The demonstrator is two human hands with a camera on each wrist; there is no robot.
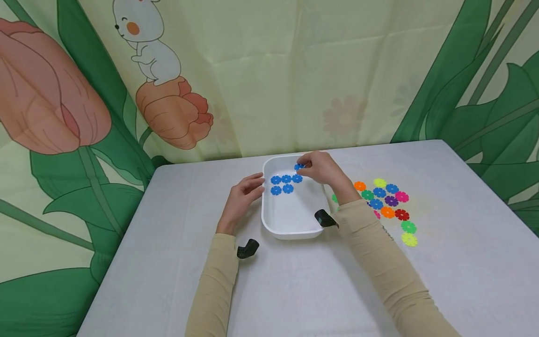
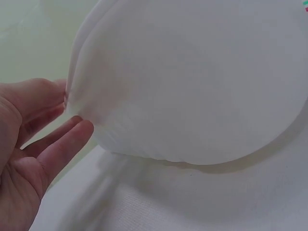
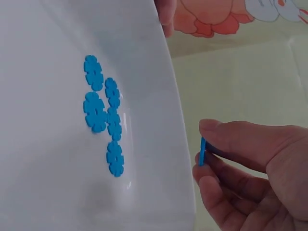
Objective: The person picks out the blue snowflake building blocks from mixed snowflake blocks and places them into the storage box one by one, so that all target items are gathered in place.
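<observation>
My right hand (image 1: pixel 320 168) pinches a blue flower-shaped disc (image 3: pixel 202 151) edge-on between thumb and fingertips, above the far right part of a white tray (image 1: pixel 290 220). Inside that tray several matching blue discs (image 1: pixel 286 179) lie in two short rows towards the far left. At the tray's left side is my left hand (image 1: pixel 244 196), its fingers extended and touching the rim. The left wrist view has those fingertips (image 2: pixel 85 129) close against the tray's outer wall (image 2: pixel 192 96).
Right of the tray lies a loose spread of flower discs, among them orange (image 1: pixel 388 212), purple (image 1: pixel 391 201), dark red (image 1: pixel 402 215) and yellow (image 1: pixel 409 239); my right forearm covers some. Behind the white-covered table (image 1: pixel 177 262) hangs a printed curtain (image 1: pixel 269 84).
</observation>
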